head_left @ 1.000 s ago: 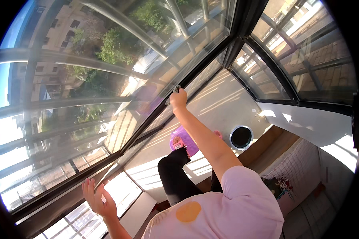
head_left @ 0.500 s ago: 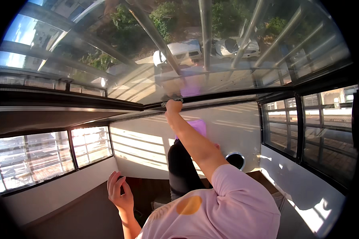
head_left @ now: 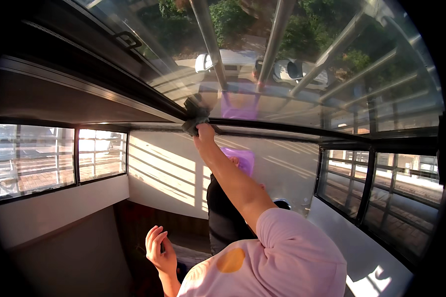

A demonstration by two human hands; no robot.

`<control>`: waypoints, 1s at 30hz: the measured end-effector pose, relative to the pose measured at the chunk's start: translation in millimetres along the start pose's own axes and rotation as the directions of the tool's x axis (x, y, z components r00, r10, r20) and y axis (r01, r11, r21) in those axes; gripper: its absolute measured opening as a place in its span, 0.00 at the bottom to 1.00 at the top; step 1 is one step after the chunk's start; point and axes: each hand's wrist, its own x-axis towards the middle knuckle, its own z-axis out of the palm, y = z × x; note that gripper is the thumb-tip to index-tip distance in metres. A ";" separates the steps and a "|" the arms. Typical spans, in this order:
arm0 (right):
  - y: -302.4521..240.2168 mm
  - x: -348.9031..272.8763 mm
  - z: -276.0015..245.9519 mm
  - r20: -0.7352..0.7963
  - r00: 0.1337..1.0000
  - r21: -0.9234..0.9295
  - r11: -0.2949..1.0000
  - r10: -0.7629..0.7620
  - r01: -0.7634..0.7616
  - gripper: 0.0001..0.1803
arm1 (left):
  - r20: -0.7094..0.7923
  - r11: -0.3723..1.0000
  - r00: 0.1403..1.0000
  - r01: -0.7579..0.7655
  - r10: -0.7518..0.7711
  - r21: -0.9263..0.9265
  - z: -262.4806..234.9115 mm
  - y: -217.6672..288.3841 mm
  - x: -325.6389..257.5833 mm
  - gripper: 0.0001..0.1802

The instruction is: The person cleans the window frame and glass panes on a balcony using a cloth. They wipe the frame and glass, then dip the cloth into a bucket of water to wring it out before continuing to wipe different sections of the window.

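Note:
My right hand is closed on a dark grey cloth. It presses the cloth to the black window frame, where the lower rail meets an upright, and the glass above mirrors it dimly. My right arm stretches up and away across the middle of the view. Low on the left, my left hand is raised in the air with loosely bent fingers apart, touching nothing.
A purple plastic stool with a bare foot on it stands on the pale ledge. A dark bucket shows partly behind my sleeve. Metal bars stand outside the glass, with parked cars below. Side windows flank both sides.
My right hand has slid left along the frame, and more of the cloth shows. The view has turned, bringing a black window handle into sight. My sleeve now covers most of the bucket.

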 end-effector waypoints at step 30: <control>-529.0 -15.4 -262.1 -0.372 0.906 0.014 0.975 -0.201 0.222 0.18 | 0.464 0.905 0.777 -0.360 0.424 -0.226 83.2 107.7 50.4 0.08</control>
